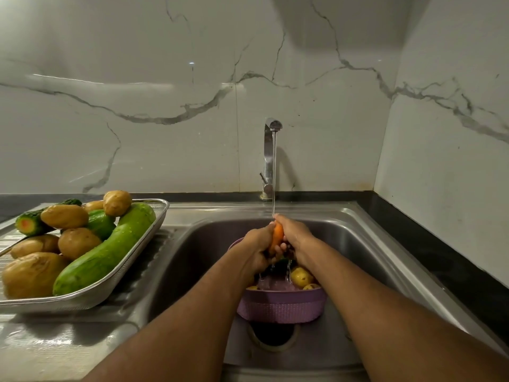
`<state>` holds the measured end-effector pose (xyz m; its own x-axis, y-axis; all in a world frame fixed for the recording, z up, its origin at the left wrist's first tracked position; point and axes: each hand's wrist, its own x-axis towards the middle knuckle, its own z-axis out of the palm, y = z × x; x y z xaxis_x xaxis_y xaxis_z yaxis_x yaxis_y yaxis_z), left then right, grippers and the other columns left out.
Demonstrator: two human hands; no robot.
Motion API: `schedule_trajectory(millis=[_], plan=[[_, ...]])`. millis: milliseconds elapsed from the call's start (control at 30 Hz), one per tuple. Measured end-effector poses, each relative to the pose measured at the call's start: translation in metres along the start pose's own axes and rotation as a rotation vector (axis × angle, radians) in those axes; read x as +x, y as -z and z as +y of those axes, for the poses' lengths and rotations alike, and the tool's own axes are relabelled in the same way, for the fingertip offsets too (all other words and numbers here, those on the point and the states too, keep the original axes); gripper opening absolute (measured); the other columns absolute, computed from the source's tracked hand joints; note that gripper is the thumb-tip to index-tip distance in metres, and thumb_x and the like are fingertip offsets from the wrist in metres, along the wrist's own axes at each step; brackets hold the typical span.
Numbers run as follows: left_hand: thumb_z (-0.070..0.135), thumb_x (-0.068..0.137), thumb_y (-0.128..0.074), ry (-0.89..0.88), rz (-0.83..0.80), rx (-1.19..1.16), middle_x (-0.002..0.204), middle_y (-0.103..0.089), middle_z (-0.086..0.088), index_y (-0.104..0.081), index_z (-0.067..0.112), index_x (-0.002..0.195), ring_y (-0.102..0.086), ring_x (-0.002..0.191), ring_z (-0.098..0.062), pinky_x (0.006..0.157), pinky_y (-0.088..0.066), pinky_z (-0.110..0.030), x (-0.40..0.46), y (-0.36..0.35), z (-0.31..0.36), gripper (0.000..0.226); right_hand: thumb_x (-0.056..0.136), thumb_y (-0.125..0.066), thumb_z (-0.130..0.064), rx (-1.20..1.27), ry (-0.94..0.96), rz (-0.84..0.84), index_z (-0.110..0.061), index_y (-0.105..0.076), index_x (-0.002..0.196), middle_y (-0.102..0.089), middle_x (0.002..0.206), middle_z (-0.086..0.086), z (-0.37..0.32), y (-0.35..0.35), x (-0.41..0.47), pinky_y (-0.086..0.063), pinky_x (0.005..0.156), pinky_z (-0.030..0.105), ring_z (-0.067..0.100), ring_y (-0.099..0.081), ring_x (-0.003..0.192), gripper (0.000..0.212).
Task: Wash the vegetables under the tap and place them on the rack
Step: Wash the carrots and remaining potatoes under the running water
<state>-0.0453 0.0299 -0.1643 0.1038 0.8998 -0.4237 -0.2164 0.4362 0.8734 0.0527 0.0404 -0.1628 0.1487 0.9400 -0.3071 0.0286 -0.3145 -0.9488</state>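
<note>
Left hand (257, 245) curled round carrot (276, 237), gripping from left. Right hand (293, 237) wrapped on carrot's right side, fingers bent close, thumb on top. Carrot upright between both palms, right under stream from tap (271, 158), above purple basket (281, 306) in sink (366, 244). Two potatoes (301, 277) in basket. Far left: rack (132, 267) on drainboard, piled with potatoes, long green gourd (107, 250), cucumbers (100, 223).

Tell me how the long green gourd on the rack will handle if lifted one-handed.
The long green gourd looks wet and beaded, so probably slippery. Thick and long, it is likely heavy and stiff. Propped against potatoes in the rack, lifting it may let them roll.
</note>
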Motion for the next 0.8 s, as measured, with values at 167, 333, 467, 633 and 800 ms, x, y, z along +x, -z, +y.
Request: schedule_trajectory(millis=[167,333,467,633,800], plan=[[0.041,0.107,-0.051,-0.006,0.069,-0.021,0.067,-0.064,-0.008,-0.062,-0.001,0.12,-0.052,0.046,-0.009,0.037,-0.043,-0.018,0.003,0.003,0.0,0.045,0.101,-0.059,-0.049,0.024,0.018,-0.008,-0.008,-0.069,0.108,-0.056,0.057,0.002,0.002,-0.001,0.003,-0.05,0.049,0.022,0.009,-0.052,0.039,0.043],[0.036,0.109,-0.048,0.0,0.052,-0.153,0.06,-0.062,-0.008,-0.064,-0.004,0.111,-0.052,0.041,-0.01,0.034,-0.042,-0.017,0.001,0.006,0.004,0.042,0.101,-0.065,-0.034,0.143,-0.003,-0.186,-0.004,-0.069,0.108,-0.059,0.06,0.001,0.0,0.006,-0.002,-0.052,0.046,0.023,0.01,-0.057,0.047,0.031],[0.038,0.11,-0.041,-0.205,0.15,0.208,0.082,-0.07,-0.01,-0.063,0.004,0.111,-0.064,0.062,-0.015,0.051,-0.054,-0.025,0.006,0.008,-0.004,0.041,0.101,-0.064,-0.039,0.08,0.031,-0.144,-0.008,-0.066,0.099,-0.053,0.056,0.001,0.003,0.006,-0.003,-0.051,0.045,0.027,0.014,-0.053,0.047,0.032],[0.044,0.11,-0.034,-0.563,0.235,0.672,0.096,-0.068,-0.005,-0.062,0.014,0.109,-0.067,0.091,-0.019,0.088,-0.058,-0.041,0.008,0.002,-0.014,0.04,0.098,-0.064,-0.05,-0.016,0.015,0.049,-0.007,-0.07,0.106,-0.072,0.088,0.011,0.01,-0.004,0.002,-0.062,0.086,0.042,0.026,-0.07,0.086,0.044],[0.038,0.11,-0.039,-0.47,0.187,0.593,0.101,-0.066,-0.008,-0.056,0.015,0.112,-0.067,0.095,-0.022,0.088,-0.059,-0.043,0.017,0.002,-0.016,0.029,0.102,-0.051,-0.057,-0.046,-0.009,0.075,-0.008,-0.069,0.103,-0.065,0.068,0.009,0.006,-0.004,0.002,-0.055,0.088,0.043,0.025,-0.068,0.081,0.052]])
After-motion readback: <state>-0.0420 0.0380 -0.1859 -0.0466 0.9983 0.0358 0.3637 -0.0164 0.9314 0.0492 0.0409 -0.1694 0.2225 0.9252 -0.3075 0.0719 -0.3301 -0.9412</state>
